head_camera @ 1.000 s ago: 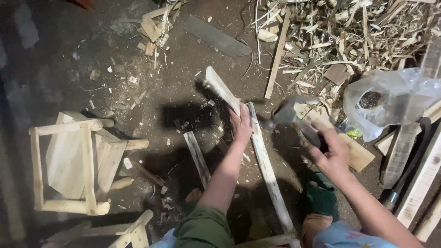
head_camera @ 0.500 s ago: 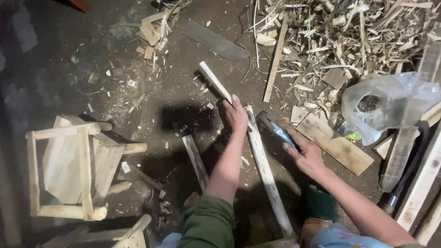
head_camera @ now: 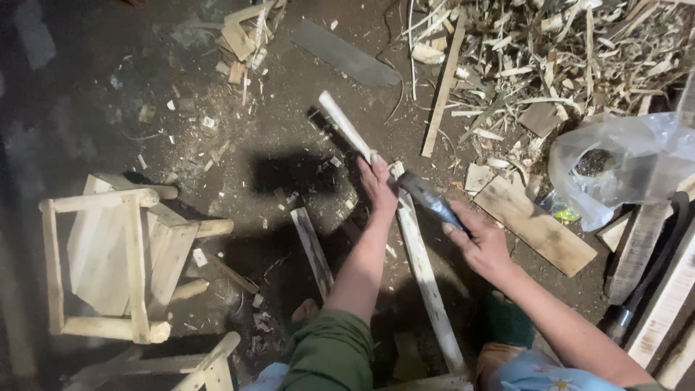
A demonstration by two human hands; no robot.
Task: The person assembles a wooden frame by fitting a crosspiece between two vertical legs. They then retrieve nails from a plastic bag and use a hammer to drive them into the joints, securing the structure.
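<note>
**Trimming the peg on the floor**

Your left hand (head_camera: 378,182) is closed around a pale, round wooden peg (head_camera: 346,127) that slants up toward eleven o'clock, its lower end close against a long pale wooden slat (head_camera: 427,279) lying on the dirt floor (head_camera: 289,94). Your right hand (head_camera: 483,246) grips the handle of a dark-bladed chopping tool (head_camera: 428,200), blade pointing toward the peg. Keep the left fingers high on the peg, clear of the blade's path, and brace the peg firmly so it does not skid.

At nine o'clock lies a small unfinished wooden stool (head_camera: 116,261) on its side. A heap of pale wood shavings (head_camera: 565,51) fills one o'clock, and a clear plastic bag (head_camera: 622,166) sits at three, beside a flat wooden board (head_camera: 536,224). Loose offcuts near your knees crowd the swing.
</note>
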